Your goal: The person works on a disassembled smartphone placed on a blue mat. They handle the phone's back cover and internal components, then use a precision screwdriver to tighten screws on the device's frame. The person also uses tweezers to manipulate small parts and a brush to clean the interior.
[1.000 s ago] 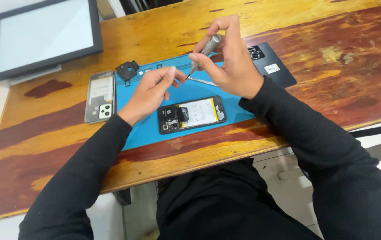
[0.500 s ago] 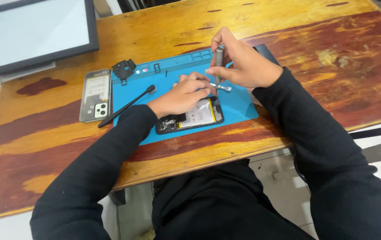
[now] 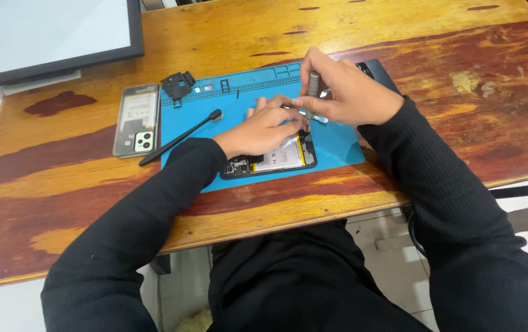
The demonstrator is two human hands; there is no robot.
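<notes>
An opened phone (image 3: 276, 162) lies face down on a blue work mat (image 3: 215, 132), its battery and circuit board exposed. My left hand (image 3: 261, 129) rests on the phone's upper edge and grips thin metal tweezers (image 3: 313, 117). My right hand (image 3: 344, 92) holds a grey screwdriver (image 3: 313, 86) upright, its tip down at the phone's right end. The two hands touch above the phone and hide its top part.
A black brush-like tool (image 3: 181, 136) lies across the mat's left side. A small black part (image 3: 178, 83) sits at the mat's top left. A clear phone back cover (image 3: 136, 120) lies left of the mat. A dark-framed screen (image 3: 55, 37) stands far left on the wooden table (image 3: 461, 61).
Both hands came down from above the mat onto the phone. The screwdriver went from tilted to upright with its tip at the phone. The camera view shifted.
</notes>
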